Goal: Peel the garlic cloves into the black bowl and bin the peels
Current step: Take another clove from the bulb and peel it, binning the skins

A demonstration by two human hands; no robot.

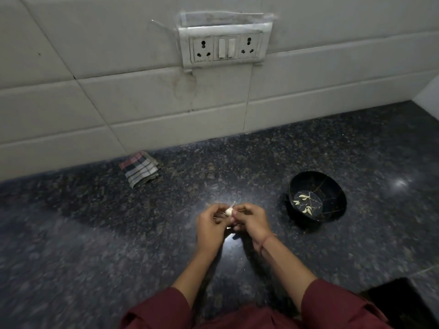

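White garlic clove (228, 211), pinched, tip toward wall (142, 103)

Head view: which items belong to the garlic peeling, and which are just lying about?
In the job: garlic clove, pinched between left hand and right hand; black bowl holding peeled cloves; dark container at lower right, possibly the bin.
Lying about: folded checked cloth; socket panel.
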